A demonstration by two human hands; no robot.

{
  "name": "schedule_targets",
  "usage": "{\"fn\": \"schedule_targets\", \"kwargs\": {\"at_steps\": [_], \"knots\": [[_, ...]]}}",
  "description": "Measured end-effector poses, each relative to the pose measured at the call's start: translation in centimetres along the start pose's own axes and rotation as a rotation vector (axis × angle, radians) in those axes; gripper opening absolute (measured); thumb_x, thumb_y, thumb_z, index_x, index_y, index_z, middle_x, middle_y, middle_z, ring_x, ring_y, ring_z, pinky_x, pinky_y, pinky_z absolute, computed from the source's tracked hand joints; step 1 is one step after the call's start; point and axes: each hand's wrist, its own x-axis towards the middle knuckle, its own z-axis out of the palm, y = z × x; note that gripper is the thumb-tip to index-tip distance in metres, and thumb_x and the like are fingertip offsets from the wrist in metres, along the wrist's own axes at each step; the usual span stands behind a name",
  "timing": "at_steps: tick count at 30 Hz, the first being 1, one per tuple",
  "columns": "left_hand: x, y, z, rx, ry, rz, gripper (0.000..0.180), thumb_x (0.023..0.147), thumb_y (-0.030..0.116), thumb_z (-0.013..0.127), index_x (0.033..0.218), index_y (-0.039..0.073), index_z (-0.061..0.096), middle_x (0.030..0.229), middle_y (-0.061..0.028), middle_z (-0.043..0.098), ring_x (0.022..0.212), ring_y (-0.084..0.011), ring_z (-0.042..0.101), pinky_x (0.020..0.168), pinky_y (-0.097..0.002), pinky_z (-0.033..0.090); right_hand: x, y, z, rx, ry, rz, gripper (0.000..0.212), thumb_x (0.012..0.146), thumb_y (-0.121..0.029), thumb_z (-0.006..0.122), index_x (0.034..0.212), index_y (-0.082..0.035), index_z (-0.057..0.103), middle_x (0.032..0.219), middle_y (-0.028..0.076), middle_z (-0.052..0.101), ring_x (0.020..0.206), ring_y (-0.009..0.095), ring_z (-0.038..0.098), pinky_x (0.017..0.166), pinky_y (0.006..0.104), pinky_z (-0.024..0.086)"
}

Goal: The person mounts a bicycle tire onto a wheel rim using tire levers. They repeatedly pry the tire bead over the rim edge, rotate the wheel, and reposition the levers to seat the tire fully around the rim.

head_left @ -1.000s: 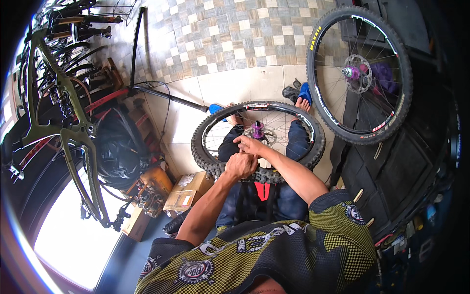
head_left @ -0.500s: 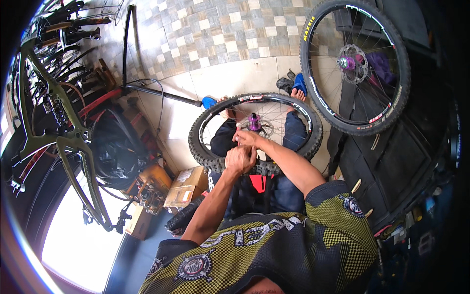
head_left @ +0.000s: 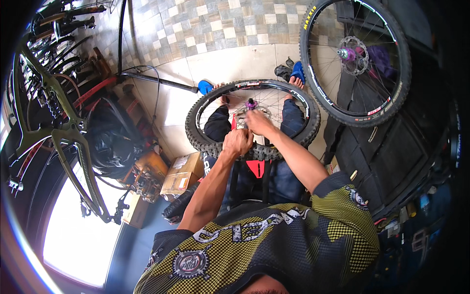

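Observation:
A bicycle wheel (head_left: 192, 120) with a knobby black tyre lies tilted across my lap and legs, its purple hub (head_left: 251, 104) and brake disc facing up. At its near edge my left hand (head_left: 238, 142) is closed over the rim and tyre. My right hand (head_left: 259, 123) is closed just beyond it, over the spokes near the disc. Its fingertips are partly hidden and a little blurred, so what they pinch cannot be made out. The two hands are close together.
A second wheel (head_left: 402, 73) leans at the right against black padded cases (head_left: 387, 161). On the left are an olive bike frame (head_left: 63, 128), a black stand leg (head_left: 161, 81), a black plastic bag (head_left: 110, 142) and a cardboard box (head_left: 182, 176). Blue slippers (head_left: 205, 87) are at my feet.
My right hand has moved from right against the left hand outward toward the hub. The left hand stays on the near rim. The whole view has shifted slightly.

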Motion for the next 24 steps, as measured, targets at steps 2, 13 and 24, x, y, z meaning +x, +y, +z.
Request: {"fn": "schedule_targets", "kwargs": {"at_steps": [2, 13, 24], "knots": [[0.2, 0.1, -0.2, -0.014, -0.02, 0.005, 0.042, 0.099, 0.035, 0.056, 0.082, 0.001, 0.073, 0.078, -0.0295, 0.07, 0.078, -0.0488, 0.07, 0.078, -0.0564, 0.057, -5.1, -2.6, -4.4, -0.015, -0.04, 0.17, 0.033, 0.104, -0.03, 0.054, 0.108, -0.001, 0.069, 0.108, 0.024, 0.07, 0.107, 0.044, 0.066, 0.096, 0.0549, 0.051], [0.4, 0.1, 2.5, -0.054, -0.067, 0.045, 0.046, 0.103, 0.036, 0.051, 0.085, 0.0, 0.074, 0.086, -0.0321, 0.07, 0.083, -0.0504, 0.07, 0.079, -0.0581, 0.057, -12.8, -7.7, -2.8, -0.205, 0.332, 0.324, 0.042, 0.106, -0.037, 0.049, 0.088, -0.008, 0.074, 0.087, 0.016, 0.076, 0.086, 0.036, 0.074, 0.083, 0.0494, 0.055], [1.0, 1.8, 0.6, -0.108, 0.016, -0.102, 0.052, 0.109, 0.045, 0.044, 0.103, 0.0, 0.068, 0.091, -0.0359, 0.071, 0.089, -0.0534, 0.071, 0.081, -0.0592, 0.057, -9.9, -6.9, -5.4, -0.136, 0.073, 0.404, 0.044, 0.098, -0.039, 0.054, 0.09, -0.006, 0.081, 0.094, 0.025, 0.076, 0.09, 0.041, 0.076, 0.081, 0.0498, 0.06]]}}
